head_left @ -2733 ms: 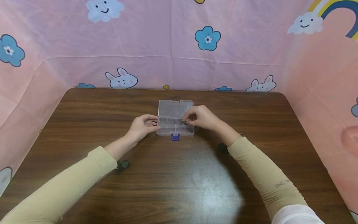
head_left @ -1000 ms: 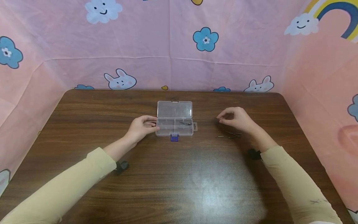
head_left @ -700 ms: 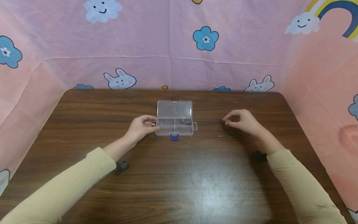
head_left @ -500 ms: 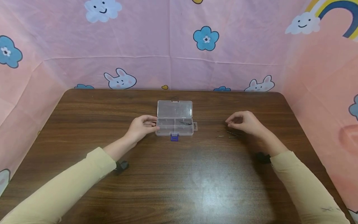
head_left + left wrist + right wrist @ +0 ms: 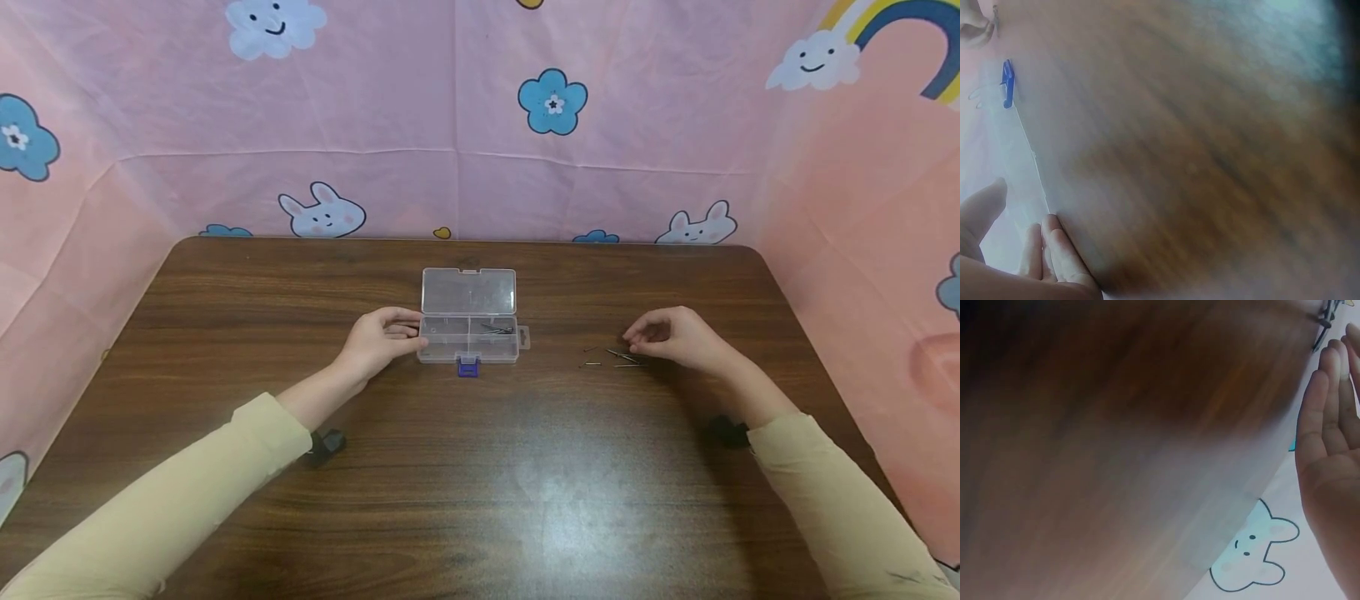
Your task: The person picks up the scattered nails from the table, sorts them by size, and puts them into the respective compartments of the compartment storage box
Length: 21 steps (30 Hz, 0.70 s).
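A clear plastic compartment box [image 5: 444, 350] lies on the table with its lid [image 5: 468, 292] folded back and its blue latch [image 5: 468, 367] at the front. My left hand [image 5: 371, 343] holds the box's left end, thumb near the front corner and fingers along the side. Several thin nail-like metal pieces [image 5: 497, 330] lie in the back right compartment. To the right of the box, more nail-like pieces [image 5: 624, 358] are scattered on the wood. Just above these is my right hand [image 5: 678, 337], thumb and fingertips close together and nothing visible between them; its fingers look nearly straight in the right wrist view.
The brown wooden table [image 5: 480, 467] has a pink printed cloth [image 5: 405, 108] hanging behind it and at both sides. A clear hanging tab [image 5: 523, 337] sticks out from the box's right end. Dark wrist devices [image 5: 327, 447] sit under both sleeves.
My right hand has let go of metal pieces in the back right compartment and moved right, then lower, to the loose pieces. My left hand has stayed at the box.
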### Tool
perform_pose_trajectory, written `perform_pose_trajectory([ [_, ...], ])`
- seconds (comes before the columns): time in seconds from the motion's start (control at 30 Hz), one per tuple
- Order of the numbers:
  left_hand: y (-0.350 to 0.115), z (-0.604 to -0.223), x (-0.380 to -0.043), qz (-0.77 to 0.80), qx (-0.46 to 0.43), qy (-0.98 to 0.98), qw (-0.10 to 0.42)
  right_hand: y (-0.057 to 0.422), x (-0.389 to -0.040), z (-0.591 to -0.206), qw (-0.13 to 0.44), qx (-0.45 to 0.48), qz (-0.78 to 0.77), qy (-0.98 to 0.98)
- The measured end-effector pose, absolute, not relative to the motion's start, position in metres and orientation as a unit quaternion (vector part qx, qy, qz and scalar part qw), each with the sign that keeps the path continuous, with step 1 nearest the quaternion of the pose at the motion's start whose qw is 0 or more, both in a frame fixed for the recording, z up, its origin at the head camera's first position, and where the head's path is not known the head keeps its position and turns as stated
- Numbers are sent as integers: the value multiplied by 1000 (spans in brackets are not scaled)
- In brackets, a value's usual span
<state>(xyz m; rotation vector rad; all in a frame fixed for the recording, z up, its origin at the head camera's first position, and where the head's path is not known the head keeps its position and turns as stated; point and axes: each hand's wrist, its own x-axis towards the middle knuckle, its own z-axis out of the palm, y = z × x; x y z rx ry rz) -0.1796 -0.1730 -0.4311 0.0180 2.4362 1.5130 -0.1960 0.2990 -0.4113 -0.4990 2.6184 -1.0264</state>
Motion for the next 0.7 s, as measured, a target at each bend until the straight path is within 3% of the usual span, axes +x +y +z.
perform_pose_trajectory([
  [0.7,-173,-431,-181,523,-1,841,138,302,-193,-412,149,-180,-345,909],
])
